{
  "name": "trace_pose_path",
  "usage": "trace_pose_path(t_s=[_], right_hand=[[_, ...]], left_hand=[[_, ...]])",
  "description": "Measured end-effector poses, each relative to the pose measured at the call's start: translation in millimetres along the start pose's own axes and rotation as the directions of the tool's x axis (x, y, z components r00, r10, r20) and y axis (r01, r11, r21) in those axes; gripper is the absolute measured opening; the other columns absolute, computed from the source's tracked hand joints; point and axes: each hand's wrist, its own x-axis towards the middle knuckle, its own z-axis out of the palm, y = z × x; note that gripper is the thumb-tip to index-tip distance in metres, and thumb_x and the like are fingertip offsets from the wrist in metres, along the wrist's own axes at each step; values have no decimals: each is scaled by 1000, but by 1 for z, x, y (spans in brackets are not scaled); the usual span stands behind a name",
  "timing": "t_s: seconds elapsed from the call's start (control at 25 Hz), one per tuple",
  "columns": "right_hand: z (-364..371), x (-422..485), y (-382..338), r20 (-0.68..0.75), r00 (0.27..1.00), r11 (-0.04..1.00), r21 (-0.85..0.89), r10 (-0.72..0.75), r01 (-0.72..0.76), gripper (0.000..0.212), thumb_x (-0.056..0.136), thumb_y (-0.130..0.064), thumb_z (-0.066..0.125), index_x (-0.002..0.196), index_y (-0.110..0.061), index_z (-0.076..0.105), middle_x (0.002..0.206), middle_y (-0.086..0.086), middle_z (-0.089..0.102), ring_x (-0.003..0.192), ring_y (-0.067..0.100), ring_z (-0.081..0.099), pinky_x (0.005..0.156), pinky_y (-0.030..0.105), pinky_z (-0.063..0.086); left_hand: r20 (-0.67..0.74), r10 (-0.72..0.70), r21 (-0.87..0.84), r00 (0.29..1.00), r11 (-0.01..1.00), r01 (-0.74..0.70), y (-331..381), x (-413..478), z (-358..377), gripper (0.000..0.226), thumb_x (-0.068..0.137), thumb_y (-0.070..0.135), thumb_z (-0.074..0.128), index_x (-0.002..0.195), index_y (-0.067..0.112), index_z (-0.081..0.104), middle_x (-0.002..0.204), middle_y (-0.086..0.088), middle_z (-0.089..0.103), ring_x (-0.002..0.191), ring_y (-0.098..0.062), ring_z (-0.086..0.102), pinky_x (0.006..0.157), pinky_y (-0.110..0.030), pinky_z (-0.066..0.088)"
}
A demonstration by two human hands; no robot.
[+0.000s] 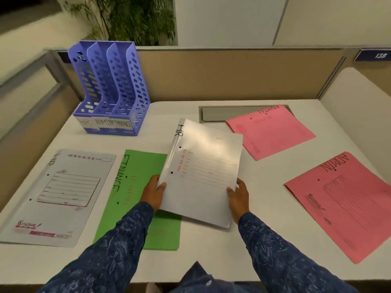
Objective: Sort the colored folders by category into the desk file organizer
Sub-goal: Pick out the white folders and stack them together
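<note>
A white folder marked HR (203, 166) is lifted off the desk and tilted. My left hand (153, 192) grips its lower left edge, and my right hand (238, 195) grips its lower right edge. Under it lies a green folder marked FINANCE (135, 187). A second white HR folder (57, 195) lies flat at the left. Two pink folders marked ADMIN lie on the right, one far (273, 130) and one near (347, 204). The blue file organizer (110, 89) stands at the back left, its three slots holding nothing and its front labelled HR, ADMIN, FINANCE.
The white desk (211, 250) is bounded by beige partition walls behind and on the right. A grey cable flap (220, 114) is set into the desk top behind the far pink folder. A plant stands beyond the partition.
</note>
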Motion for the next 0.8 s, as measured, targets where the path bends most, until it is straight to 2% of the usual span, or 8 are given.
trace_pose_path(t_s=[0.2,0.28,0.36,0.44,0.56,0.68,0.8], right_hand=[[90,-35,8,82,997,999,-31,15,-12,45,95,3,43,135,-17,44,123,2,56,105,19,58,87,30,50],[126,-47,11,114,994,998,-58,-1,8,46,95,3,44,137,-15,44,128,4,56,110,21,57,94,35,51],[165,-58,12,147,989,996,-81,-25,37,48,94,3,46,139,-14,42,133,7,55,115,24,56,102,41,47],[201,-68,13,189,982,995,-88,-31,48,48,94,2,46,140,-13,42,131,6,55,112,23,57,100,40,48],[248,-82,16,261,965,998,-59,-7,23,48,94,4,47,139,-11,43,130,9,58,112,26,60,99,45,50],[288,-94,15,378,926,998,-55,24,-3,46,93,9,46,133,-14,48,122,10,63,105,25,66,87,38,57],[323,-105,9,507,858,995,-95,77,-33,46,91,11,45,131,-11,50,123,12,64,106,25,65,87,39,57]], left_hand=[[-85,-1,-14,996,1000,0,-45,3,-89,39,101,18,43,140,17,42,132,-5,54,114,-22,53,101,-33,41],[-126,-12,8,992,1000,14,-65,4,-122,42,101,20,44,143,16,40,139,-6,50,123,-26,49,107,-35,38],[-172,-25,12,985,1000,28,-83,5,-158,44,100,19,46,144,14,39,141,-7,48,127,-27,47,105,-33,36],[-216,-32,20,976,999,37,-101,8,-190,44,99,19,48,142,14,41,141,-8,49,127,-28,47,102,-32,37],[-281,-34,18,959,999,40,-128,9,-235,45,99,19,50,142,13,41,147,-9,43,136,-27,39,113,-36,31],[-333,-66,13,941,997,75,-156,7,-273,46,99,20,49,144,12,40,149,-9,41,137,-28,38,116,-40,29],[-385,-94,40,918,992,118,-179,3,-309,45,99,21,49,143,11,42,145,-10,46,132,-30,44,114,-41,33]])
